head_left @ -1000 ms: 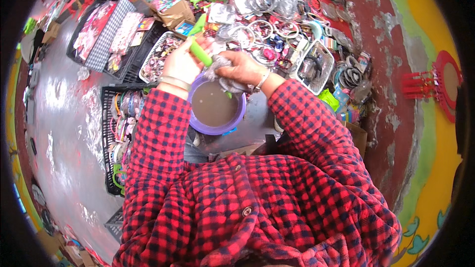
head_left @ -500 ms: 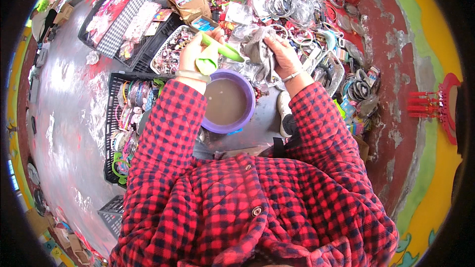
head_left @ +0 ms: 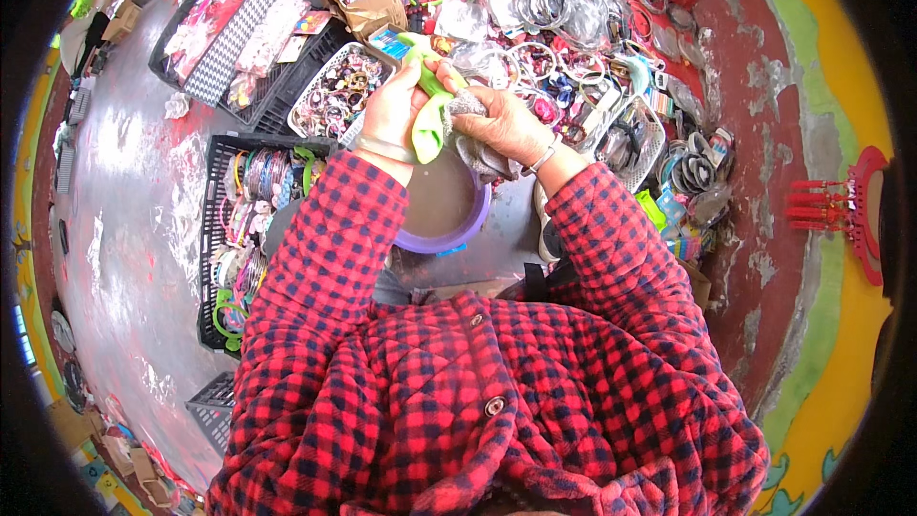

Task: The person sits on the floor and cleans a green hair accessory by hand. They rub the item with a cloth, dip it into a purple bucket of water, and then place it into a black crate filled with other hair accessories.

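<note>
My left hand [head_left: 390, 113] is closed round a bright green hair band [head_left: 429, 130], whose far end sticks up beyond the fingers and whose broad flap hangs down beside the palm. In my right hand [head_left: 511, 124] is a wet-looking grey cloth [head_left: 466, 106], pressed against the green band. Part of the cloth droops below that hand, over the rim of a purple basin [head_left: 484, 220]. Murky brownish water fills the basin, just below both hands. The fingertips and the middle of the band are partly hidden where hands and cloth meet.
A white basket [head_left: 298, 126] of small hair accessories stands beyond my left hand. A black crate [head_left: 206, 258] of hair bands sits to the left. Plastic-wrapped hair bands [head_left: 559, 14] are heaped ahead. Another white basket [head_left: 655, 139] lies right, and my shoe [head_left: 548, 229] is beside the basin.
My right hand has moved left and slightly down, bringing the grey cloth from apart onto the green hair band. The left hand has shifted a little right, tilting the band more upright.
</note>
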Available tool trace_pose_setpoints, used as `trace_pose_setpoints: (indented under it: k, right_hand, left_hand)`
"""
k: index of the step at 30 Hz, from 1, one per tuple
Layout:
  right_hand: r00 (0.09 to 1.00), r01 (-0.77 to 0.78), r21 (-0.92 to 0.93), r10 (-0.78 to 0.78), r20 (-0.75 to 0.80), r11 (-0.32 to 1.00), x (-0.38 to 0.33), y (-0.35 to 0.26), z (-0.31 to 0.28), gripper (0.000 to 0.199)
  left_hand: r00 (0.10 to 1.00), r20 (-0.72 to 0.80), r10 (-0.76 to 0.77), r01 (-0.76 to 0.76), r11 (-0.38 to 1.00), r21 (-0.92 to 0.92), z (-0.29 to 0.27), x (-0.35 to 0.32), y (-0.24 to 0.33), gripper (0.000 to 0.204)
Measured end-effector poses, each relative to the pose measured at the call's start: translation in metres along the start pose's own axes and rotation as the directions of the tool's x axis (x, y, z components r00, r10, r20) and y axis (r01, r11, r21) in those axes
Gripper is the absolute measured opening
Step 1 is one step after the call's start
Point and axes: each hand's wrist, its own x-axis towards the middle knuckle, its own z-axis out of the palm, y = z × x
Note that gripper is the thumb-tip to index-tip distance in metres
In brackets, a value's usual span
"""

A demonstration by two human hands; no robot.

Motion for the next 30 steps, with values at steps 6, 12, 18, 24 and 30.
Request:
trace_pose_setpoints:
  k: [6,12,18,24,30]
  right_hand:
    - [0.998,-0.01,0.003,0.01,0.063,1.0,-0.005,-0.008,0.005,0.024]
    - [0.992,-0.07,-0.139,0.084,0.093,0.988,-0.004,-0.003,0.005,0.025]
    - [0.985,-0.061,-0.613,0.146,0.089,0.788,0.003,0.072,0.001,0.033]
    - [0.966,-0.245,-0.56,0.251,-0.068,0.791,0.027,0.143,0.028,0.051]
    - [0.923,-0.365,-0.604,0.358,-0.138,0.708,0.038,0.279,0.051,0.056]
  left_hand:
    - [0.99,0.043,-0.136,0.141,0.974,-0.174,-0.002,-0.003,0.015,0.023]
    - [0.996,0.024,-0.091,0.093,0.992,-0.091,-0.026,0.002,0.043,0.029]
    - [0.902,0.238,0.361,-0.341,0.932,-0.121,-0.016,-0.028,0.12,0.024]
    - [0.968,0.177,0.177,-0.124,0.953,-0.275,-0.039,-0.025,0.123,0.03]
    - [0.963,0.127,0.236,-0.231,0.971,-0.052,-0.021,-0.041,0.109,0.028]
